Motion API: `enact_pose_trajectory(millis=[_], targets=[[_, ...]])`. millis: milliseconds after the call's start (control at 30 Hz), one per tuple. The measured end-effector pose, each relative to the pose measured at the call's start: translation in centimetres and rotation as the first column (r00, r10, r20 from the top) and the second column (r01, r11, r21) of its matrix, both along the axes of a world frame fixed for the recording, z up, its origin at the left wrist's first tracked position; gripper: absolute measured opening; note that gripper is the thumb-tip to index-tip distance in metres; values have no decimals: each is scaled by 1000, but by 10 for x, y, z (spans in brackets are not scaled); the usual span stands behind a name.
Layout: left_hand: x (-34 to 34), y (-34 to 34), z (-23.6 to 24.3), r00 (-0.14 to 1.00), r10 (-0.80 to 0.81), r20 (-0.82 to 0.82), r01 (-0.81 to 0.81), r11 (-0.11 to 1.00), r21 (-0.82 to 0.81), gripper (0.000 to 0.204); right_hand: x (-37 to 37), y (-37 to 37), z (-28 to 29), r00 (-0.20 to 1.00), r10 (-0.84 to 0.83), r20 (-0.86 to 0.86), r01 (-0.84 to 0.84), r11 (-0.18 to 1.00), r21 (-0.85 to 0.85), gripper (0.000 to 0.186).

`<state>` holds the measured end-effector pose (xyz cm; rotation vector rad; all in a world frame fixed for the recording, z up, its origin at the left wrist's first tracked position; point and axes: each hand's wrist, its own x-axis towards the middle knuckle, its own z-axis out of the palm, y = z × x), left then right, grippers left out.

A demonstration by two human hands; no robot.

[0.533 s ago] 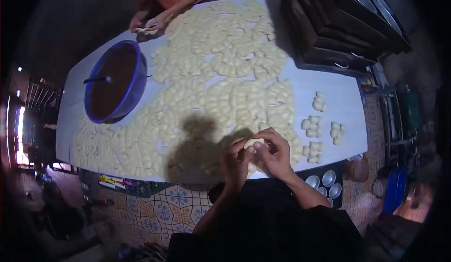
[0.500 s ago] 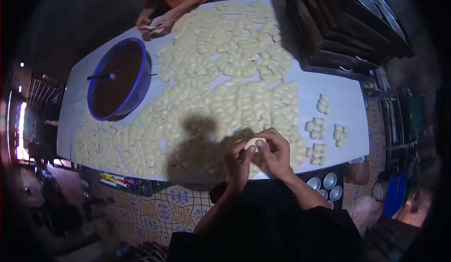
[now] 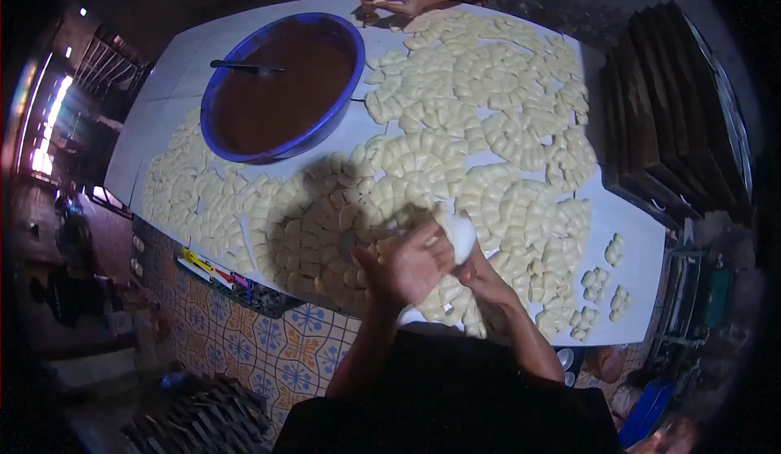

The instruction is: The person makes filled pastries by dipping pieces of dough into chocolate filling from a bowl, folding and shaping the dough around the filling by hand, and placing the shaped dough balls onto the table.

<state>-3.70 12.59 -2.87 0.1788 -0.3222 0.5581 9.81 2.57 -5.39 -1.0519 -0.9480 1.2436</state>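
A flattened piece of dough, pale and brightly lit, hangs over the near middle of the table. My right hand pinches its lower edge. Beside it, my left hand is open with palm up and fingers stretched toward the dough; whether the fingertips touch it I cannot tell. Beneath both hands spread rows of small cut dough pieces, packed close across the white table. My shadow darkens the pieces left of my hands.
A blue basin of brown filling, with a dark-handled utensil in it, stands at the far left. Several shaped dough clusters lie at the right edge. Stacked dark trays rise at the far right. Across the table, another person's hands work.
The dough between my hands has gone from a small rounded lump to a flat piece. My left hand has let go and opened. The view has swung to the left.
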Motion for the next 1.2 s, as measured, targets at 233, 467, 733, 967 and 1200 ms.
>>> enact_pose_trajectory(millis=[233, 467, 733, 967, 1200], targets=[[-38, 306, 32, -457, 889, 18, 546, 264, 795, 74, -15, 32, 20, 991, -88, 104, 94, 994, -61, 84], [-37, 288, 63, -305, 857, -415, 586, 512, 628, 89, -11, 28, 7, 971, -167, 174, 198, 962, -186, 84], [0, 54, -6, 448, 120, -886, 158, 965, 210, 92, -14, 33, -5, 557, -322, -766, 115, 943, -312, 34], [34, -48, 8, 227, 454, -862, 149, 858, 492, 44, -6, -29, 12, 673, -500, 545, 515, 846, 140, 42], [54, -103, 15, 330, 511, -793, 284, 748, 600, 31, 39, -96, 19, 810, -580, 80, 566, 811, 150, 29]])
